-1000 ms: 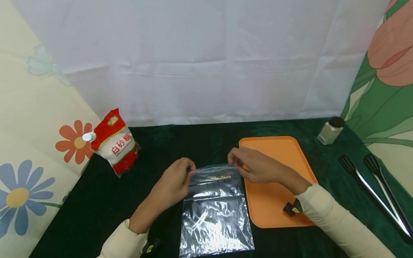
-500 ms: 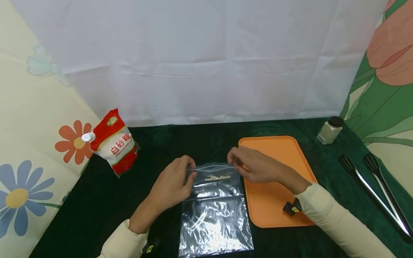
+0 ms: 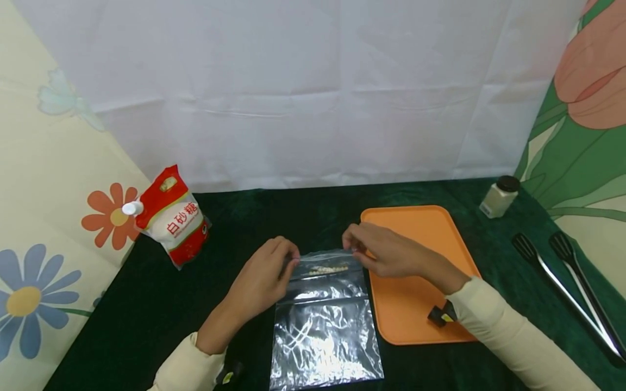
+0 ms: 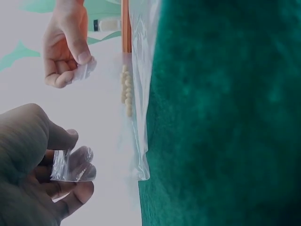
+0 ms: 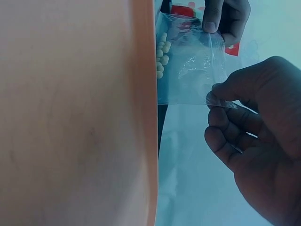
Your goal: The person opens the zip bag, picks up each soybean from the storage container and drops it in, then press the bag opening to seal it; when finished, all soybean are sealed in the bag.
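A clear zip-top bag is stretched between my two hands, its mouth raised. Small pale yellow pieces sit low behind its clear film. My left hand pinches the left corner of the mouth between thumb and fingers. At the opposite corner, my right hand pinches the edge with thumb and forefinger, its other fingers curled loosely, as the right wrist view shows. Shiny clear plastic lies flat on the dark green cloth below the raised mouth, reaching toward the near edge.
An orange tray lies under my right forearm, beside the bag. A red and white sugar pouch with a white spout cap stands at left. Far right are a dark-lidded jar and black-tipped metal tongs.
The two lips of the bag's mouth, visibly parted half a second ago, now lie closer together. My left fingers have shifted slightly at the corner; my right hand keeps its pinch.
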A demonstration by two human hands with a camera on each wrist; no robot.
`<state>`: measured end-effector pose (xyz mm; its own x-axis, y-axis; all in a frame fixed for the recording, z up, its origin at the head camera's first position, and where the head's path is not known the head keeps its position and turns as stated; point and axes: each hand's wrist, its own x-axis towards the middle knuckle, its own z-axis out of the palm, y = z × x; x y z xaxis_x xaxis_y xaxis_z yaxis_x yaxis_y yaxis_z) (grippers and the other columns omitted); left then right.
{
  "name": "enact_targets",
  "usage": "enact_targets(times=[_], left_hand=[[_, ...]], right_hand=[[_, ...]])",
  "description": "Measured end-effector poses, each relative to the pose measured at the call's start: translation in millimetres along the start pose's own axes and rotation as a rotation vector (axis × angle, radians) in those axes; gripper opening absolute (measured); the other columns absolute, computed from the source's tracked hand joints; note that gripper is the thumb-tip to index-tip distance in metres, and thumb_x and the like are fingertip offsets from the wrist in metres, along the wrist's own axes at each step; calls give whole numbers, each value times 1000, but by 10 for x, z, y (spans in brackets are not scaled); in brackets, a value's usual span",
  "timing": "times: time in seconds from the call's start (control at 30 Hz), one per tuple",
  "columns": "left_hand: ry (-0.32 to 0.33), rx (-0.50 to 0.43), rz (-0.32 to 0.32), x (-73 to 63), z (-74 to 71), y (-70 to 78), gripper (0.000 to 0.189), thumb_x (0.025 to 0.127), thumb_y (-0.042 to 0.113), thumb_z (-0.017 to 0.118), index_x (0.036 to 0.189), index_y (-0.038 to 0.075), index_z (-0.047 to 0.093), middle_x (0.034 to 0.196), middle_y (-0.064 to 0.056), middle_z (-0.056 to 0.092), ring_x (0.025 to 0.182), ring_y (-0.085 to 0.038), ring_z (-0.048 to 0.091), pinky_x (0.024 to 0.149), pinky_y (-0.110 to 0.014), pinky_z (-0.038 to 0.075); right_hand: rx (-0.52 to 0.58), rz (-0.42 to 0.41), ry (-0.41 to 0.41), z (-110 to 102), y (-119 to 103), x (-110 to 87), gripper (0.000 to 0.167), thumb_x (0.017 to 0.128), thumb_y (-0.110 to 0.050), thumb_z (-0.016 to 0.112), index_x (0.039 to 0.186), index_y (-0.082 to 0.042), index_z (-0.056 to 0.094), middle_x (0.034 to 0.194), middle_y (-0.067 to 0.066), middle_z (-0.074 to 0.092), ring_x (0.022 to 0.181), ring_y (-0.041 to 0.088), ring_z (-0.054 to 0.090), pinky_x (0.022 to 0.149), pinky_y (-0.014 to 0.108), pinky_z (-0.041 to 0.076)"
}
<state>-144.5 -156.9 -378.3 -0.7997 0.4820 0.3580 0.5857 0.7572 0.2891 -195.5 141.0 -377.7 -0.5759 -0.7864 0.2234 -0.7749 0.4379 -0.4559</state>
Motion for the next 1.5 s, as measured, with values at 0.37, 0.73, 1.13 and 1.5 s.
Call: enact_targets(times=[0.37, 0.73, 1.13, 1.5], left_hand=[[19, 28, -10, -8, 3, 27, 17, 90, 14, 74, 99, 17, 60, 95, 5, 53, 83, -10, 49, 71, -28, 48], [17, 4, -25, 2, 2, 27, 26, 88, 18, 76, 107, 14, 59, 100, 1, 58, 85, -13, 53, 74, -33, 49], [34, 9, 47, 24, 11, 24, 19, 89, 18, 76, 102, 18, 63, 96, 6, 60, 82, -11, 51, 75, -33, 46], [71, 33, 74, 5, 29, 35, 16, 88, 16, 76, 97, 16, 63, 92, 5, 59, 78, -11, 49, 71, -31, 44]], right_hand=[[-7, -4, 2, 8, -24, 6, 19, 99, -10, 58, 115, -17, 50, 100, -7, 51, 85, 9, 49, 74, 24, 49], [0, -4, 2, -1, -24, 1, 18, 99, -10, 57, 115, -17, 51, 99, -8, 51, 85, 9, 50, 73, 25, 48], [8, -29, -4, 1, -37, 8, 18, 99, -9, 55, 114, -18, 51, 98, -10, 50, 82, 8, 49, 70, 24, 48], [11, -36, -7, 13, -31, 13, 18, 100, -10, 56, 114, -19, 50, 97, -10, 50, 82, 9, 49, 69, 24, 48]])
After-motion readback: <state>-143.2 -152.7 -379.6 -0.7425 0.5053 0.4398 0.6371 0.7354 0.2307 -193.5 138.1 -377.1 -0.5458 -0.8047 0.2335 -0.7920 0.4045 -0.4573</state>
